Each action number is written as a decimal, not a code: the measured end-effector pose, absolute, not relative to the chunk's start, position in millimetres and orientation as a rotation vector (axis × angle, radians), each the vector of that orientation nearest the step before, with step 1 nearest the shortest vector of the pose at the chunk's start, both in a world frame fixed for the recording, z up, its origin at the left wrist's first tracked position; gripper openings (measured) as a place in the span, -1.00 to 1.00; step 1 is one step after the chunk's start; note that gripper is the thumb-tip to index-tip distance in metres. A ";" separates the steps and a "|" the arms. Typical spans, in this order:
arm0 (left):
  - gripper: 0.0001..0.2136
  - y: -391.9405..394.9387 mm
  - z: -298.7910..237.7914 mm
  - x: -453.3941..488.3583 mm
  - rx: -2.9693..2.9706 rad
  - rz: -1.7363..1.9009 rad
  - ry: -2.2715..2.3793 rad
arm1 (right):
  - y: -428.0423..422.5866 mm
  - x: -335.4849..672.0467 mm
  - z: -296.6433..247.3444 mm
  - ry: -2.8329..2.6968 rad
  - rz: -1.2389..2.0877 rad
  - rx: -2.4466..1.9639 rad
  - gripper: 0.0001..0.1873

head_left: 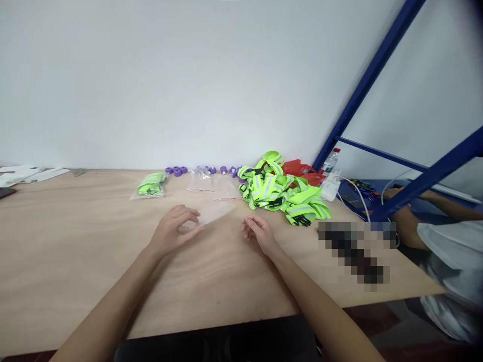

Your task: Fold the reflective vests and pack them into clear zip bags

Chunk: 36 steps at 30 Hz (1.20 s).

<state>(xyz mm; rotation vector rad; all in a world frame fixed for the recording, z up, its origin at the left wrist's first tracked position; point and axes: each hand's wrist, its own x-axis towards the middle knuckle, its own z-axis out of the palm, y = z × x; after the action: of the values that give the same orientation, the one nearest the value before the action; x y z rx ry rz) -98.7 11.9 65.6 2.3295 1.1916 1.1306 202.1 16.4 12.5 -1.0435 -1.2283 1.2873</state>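
Observation:
My left hand [175,229] is curved round the near left end of a clear plastic bag [216,213], with the thumb below and the fingers above. The bag looks flat and slants up to the right over the table. To the right of it, my right hand [260,234] is closed, its fingers curled in and the thumb against them; I see nothing in it. Beyond my right hand lies a heap of neon-yellow reflective straps [283,191] with black buckles. A filled bag of the same straps [150,184] rests beyond my left hand.
More clear zip bags [225,187] lie beyond my hands, before several purple rolls [176,171] along the wall. A red plastic bag [302,168], a bottle [330,161] and a blue frame [362,85] stand right. A blurred-out patch [354,254] covers something; another person's arm [409,231] is beside it.

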 end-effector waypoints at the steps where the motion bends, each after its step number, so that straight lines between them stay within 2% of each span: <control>1: -0.83 10.9 65.4 -95.2 2.413 0.958 1.104 | 16.7 202.5 12.2 -1.233 1.279 -1.048 -0.54; 4: -0.75 8.4 60.0 -81.4 2.547 0.675 0.916 | 17.6 203.3 10.3 -1.257 1.245 -1.066 -0.53; 8: -0.44 5.7 45.3 -63.0 2.644 0.517 0.912 | 18.1 201.0 6.6 -1.326 1.162 -1.106 -0.51; 12: -0.35 6.7 31.4 -56.2 2.709 0.309 0.983 | 20.0 208.3 8.9 -1.438 0.972 -1.214 -0.54; 19: -0.35 14.9 23.6 -72.8 2.599 0.337 1.281 | 24.2 283.9 42.7 -1.669 0.364 -1.659 -0.79; 21: -0.36 17.6 23.6 -76.6 2.554 0.326 1.409 | 25.6 306.3 50.6 -1.717 0.216 -1.819 -0.80; 25: -0.36 25.0 25.5 -86.2 2.449 0.227 1.698 | 29.8 333.1 53.6 -1.790 0.058 -2.119 -0.70; 28: -0.38 30.5 31.1 -98.7 2.357 0.205 1.917 | 38.0 342.1 50.1 -1.819 0.002 -2.294 -0.50; 31: -0.42 32.1 41.7 -110.0 2.428 0.328 2.044 | 50.3 346.2 47.9 -1.817 0.018 -2.457 -0.34; 33: -0.48 29.9 49.5 -113.0 2.519 0.403 2.006 | 57.9 346.2 48.4 -1.842 0.047 -2.525 -0.36; 36: -0.58 22.7 57.8 -109.3 2.568 0.358 1.873 | 66.4 345.0 55.1 -1.929 0.069 -2.545 -0.49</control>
<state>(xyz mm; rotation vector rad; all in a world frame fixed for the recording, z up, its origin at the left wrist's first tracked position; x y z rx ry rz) -109.3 22.7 57.8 2.5680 1.8735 0.3583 345.0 66.4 55.1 -2.5450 -1.9289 0.0687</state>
